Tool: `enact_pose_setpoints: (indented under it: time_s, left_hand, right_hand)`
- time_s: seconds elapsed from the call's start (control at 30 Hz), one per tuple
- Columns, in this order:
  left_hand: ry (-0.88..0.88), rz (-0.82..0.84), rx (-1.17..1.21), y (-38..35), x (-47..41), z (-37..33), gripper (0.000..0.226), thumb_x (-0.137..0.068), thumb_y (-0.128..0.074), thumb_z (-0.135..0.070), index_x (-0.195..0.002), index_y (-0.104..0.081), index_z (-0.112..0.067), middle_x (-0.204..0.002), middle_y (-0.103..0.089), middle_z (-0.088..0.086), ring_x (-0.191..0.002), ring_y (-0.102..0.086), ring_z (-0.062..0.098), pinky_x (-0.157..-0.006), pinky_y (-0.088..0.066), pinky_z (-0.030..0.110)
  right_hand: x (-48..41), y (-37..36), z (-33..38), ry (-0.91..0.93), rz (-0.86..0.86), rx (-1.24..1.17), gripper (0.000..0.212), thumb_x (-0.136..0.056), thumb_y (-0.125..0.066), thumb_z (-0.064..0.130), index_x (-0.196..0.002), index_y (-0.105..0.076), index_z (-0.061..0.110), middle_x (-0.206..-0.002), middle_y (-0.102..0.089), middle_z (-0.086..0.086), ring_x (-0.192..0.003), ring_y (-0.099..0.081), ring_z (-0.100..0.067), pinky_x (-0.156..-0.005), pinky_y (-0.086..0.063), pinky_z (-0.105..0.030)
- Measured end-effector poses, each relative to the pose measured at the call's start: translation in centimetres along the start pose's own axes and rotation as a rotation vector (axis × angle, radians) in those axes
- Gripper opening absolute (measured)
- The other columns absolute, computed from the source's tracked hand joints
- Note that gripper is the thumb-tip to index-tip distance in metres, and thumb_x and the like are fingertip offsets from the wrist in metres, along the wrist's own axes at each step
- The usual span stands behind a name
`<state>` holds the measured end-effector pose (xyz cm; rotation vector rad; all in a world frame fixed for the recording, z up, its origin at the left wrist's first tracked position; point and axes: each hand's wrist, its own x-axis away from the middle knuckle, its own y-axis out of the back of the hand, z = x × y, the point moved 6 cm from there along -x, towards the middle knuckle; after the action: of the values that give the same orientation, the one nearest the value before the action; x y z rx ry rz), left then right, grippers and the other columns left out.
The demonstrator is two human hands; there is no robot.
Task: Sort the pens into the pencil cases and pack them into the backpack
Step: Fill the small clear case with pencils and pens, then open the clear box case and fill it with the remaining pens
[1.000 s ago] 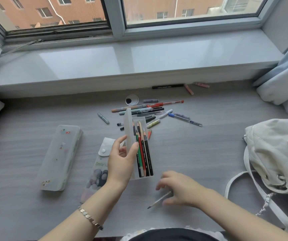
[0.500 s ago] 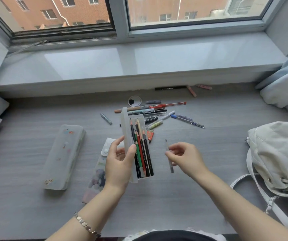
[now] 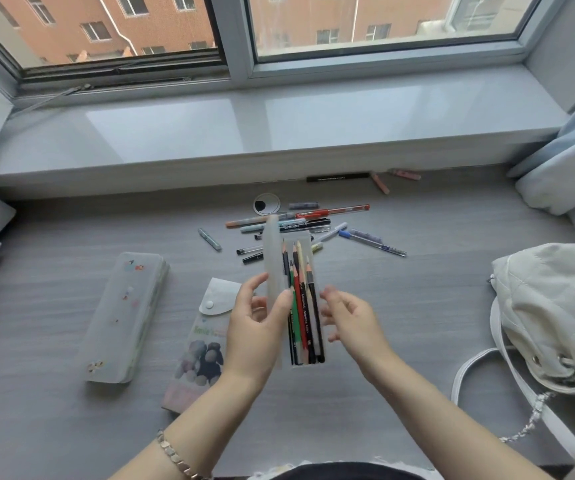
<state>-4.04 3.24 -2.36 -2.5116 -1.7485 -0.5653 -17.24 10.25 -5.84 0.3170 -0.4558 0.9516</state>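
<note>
Pencil case gripped in left hand, right hand relaxed alongside

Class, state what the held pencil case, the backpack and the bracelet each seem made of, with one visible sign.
Held pencil case: likely frosted plastic; hazy, semi-clear walls.
Backpack: off-white quilted fabric or faux leather; stitched diamonds, soft folds.
Bracelet: probably metal; glinting linked segments.
</note>
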Motion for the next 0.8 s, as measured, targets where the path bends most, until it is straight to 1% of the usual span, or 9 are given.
enact_pose_setpoints:
  time_s: [0.07, 0.17, 0.23, 0.27, 0.37, 0.43, 0.57, 0.67, 0.8]
  left_hand:
    - [-0.007, 0.037, -0.311, -0.5, 0.0, 0.0, 0.044, -0.078, -0.066, -0.042, -0.118, -0.047, -0.043, -0.113, -0.051, -0.001, -0.099, -0.055, 0.01, -0.084, -0.045, 0.021]
    - [-0.074, 0.051, -0.72, -1.4, 0.8, -0.3, 0.06, -0.081, -0.061, -0.046, -0.135, -0.036, -0.034, -0.109, -0.032, -0.004, -0.098, -0.051, 0.014, -0.075, -0.032, 0.017]
    - [-0.126, 0.067, -0.871, -2.0, 1.3, -0.4, 0.064, -0.084, -0.054, -0.049, -0.14, -0.029, -0.029, -0.111, -0.029, -0.001, -0.101, -0.053, 0.019, -0.072, -0.035, 0.021]
    - [-0.145, 0.077, -0.936, -2.1, 1.4, -0.2, 0.067, -0.086, -0.052, -0.05, -0.142, -0.025, -0.028, -0.117, -0.03, 0.003, -0.105, -0.052, 0.021, -0.076, -0.039, 0.024]
    - [-0.173, 0.079, -1.007, -1.9, 1.5, 0.1, 0.07, -0.086, -0.05, -0.051, -0.145, -0.022, -0.024, -0.131, -0.028, 0.013, -0.12, -0.044, 0.027, -0.088, -0.044, 0.032]
    - [-0.134, 0.056, -0.948, -1.1, 1.1, 0.1, 0.068, -0.085, -0.053, -0.05, -0.143, -0.026, -0.026, -0.127, -0.032, 0.009, -0.112, -0.05, 0.026, -0.084, -0.044, 0.031]
    - [-0.075, -0.142, -0.89, 3.7, -1.7, 0.0, 0.064, -0.084, -0.057, -0.043, -0.14, -0.032, -0.023, -0.119, -0.037, 0.01, -0.103, -0.051, 0.03, -0.083, -0.044, 0.036]
    - [-0.01, -0.262, -0.976, 8.7, -3.9, 0.9, 0.064, -0.088, -0.054, -0.039, -0.142, -0.029, -0.017, -0.122, -0.037, 0.017, -0.106, -0.045, 0.035, -0.089, -0.041, 0.04]
    - [0.063, -0.222, -1.249, 12.1, -4.9, 4.2, 0.057, -0.089, -0.051, -0.041, -0.136, -0.037, -0.012, -0.116, -0.047, 0.023, -0.106, -0.044, 0.037, -0.09, -0.04, 0.043]
  right_hand:
    - [0.3, -0.5, -0.4, -0.156, 0.083, -0.168, 0.039, -0.094, -0.042, 0.041, -0.086, -0.064, 0.009, -0.069, -0.063, 0.0, -0.06, -0.058, -0.009, -0.046, -0.044, -0.017]
    - [1.0, -1.1, -0.2, -0.108, 0.156, -0.086, 0.03, -0.089, -0.054, 0.033, -0.066, -0.061, 0.015, -0.06, -0.06, 0.001, -0.049, -0.058, -0.002, -0.047, -0.044, -0.015]
    - [1.2, -1.4, -0.5, -0.08, 0.141, -0.077, 0.026, -0.088, -0.06, 0.022, -0.063, -0.06, 0.015, -0.056, -0.057, 0.002, -0.044, -0.056, 0.001, -0.048, -0.043, -0.013]
    - [1.1, -1.4, -0.6, -0.068, 0.119, -0.074, 0.025, -0.087, -0.06, 0.019, -0.062, -0.06, 0.015, -0.055, -0.055, 0.003, -0.043, -0.055, 0.001, -0.047, -0.042, -0.012]
    - [0.9, -1.5, -0.2, 0.002, 0.075, -0.009, 0.026, -0.085, -0.062, 0.014, -0.059, -0.061, 0.014, -0.048, -0.057, 0.008, -0.046, -0.054, -0.001, -0.044, -0.038, -0.01]
    - [0.9, -2.3, 0.2, 0.01, 0.131, 0.029, 0.026, -0.086, -0.061, 0.015, -0.061, -0.062, 0.015, -0.046, -0.06, 0.01, -0.046, -0.056, 0.001, -0.044, -0.038, -0.008]
    - [0.1, -3.2, 1.0, -0.028, 0.191, 0.075, 0.019, -0.092, -0.051, 0.017, -0.075, -0.061, 0.018, -0.066, -0.065, 0.005, -0.053, -0.061, -0.001, -0.048, -0.04, -0.011]
    - [-0.3, -3.3, 0.9, -0.01, 0.196, 0.107, 0.013, -0.091, -0.05, 0.013, -0.085, -0.061, 0.015, -0.073, -0.064, 0.001, -0.062, -0.059, -0.007, -0.05, -0.041, -0.008]
    - [-0.4, -4.0, 0.2, -0.008, 0.245, 0.195, 0.014, -0.089, -0.048, 0.007, -0.091, -0.061, 0.012, -0.075, -0.064, -0.002, -0.066, -0.058, -0.012, -0.05, -0.04, -0.004]
